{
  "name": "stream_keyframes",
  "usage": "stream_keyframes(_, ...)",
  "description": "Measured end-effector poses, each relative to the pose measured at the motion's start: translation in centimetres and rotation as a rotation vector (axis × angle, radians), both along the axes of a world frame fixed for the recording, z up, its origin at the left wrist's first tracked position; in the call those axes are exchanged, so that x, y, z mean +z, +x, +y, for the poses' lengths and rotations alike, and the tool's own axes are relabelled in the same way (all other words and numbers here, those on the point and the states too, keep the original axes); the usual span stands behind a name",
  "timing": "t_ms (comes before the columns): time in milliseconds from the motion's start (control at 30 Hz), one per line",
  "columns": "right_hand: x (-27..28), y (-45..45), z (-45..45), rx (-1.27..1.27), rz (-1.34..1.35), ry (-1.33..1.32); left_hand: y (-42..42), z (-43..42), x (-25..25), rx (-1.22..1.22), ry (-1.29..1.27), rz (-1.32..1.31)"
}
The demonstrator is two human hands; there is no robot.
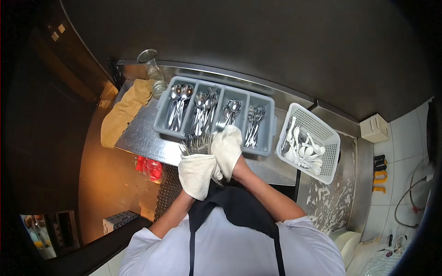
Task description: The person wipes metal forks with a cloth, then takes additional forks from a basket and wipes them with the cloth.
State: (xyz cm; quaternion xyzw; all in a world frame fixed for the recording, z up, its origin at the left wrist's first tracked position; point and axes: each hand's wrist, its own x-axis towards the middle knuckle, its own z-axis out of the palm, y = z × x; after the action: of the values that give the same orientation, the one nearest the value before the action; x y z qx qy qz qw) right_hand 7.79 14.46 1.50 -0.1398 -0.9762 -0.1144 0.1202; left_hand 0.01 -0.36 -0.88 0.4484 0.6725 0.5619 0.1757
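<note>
The single view looks from the wearer's head, forward and steeply down, taking in the left hand (197, 177) and right hand (228, 151) near mid-picture. It sits fairly close: the wearer's shirt (262, 248) looms large just behind the hands, the tabletop (140, 131) spreads beyond them, and the dark wall (244, 41) rises farthest ahead. A wide lens bends straight edges.

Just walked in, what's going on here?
A person's left hand holds a bunch of forks wrapped in pale cloth. The right hand, also cloth-covered, is beside them; its grip is hidden. Ahead, a gray tray has metal cutlery in all four compartments. A basket of white spoons sits right.
</note>
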Motion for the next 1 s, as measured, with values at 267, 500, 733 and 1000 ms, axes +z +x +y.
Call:
stream_keyframes(267, -3.9, -5.5, 4.5, -0.361, 0.262, -1.431, -2.0, -1.7, 1.6, -0.104, 0.117, -0.928)
stream_keyframes(500, -0.9, -1.5, 0.7, -0.136, 0.683, -2.184, -4.2, -1.9, 1.3, -0.03, -0.549, 0.758)
stream_keyframes(733, -1.4, 0.2, -1.7, -0.061, 0.593, -1.677, -3.2, -0.1, 0.0, 0.017, -0.404, 0.862)
stream_keyframes(1000, -0.2, 2.4, -1.7, -0.288, 0.911, -1.406, -1.3, 1.0, -0.4, -0.117, -0.268, 0.473)
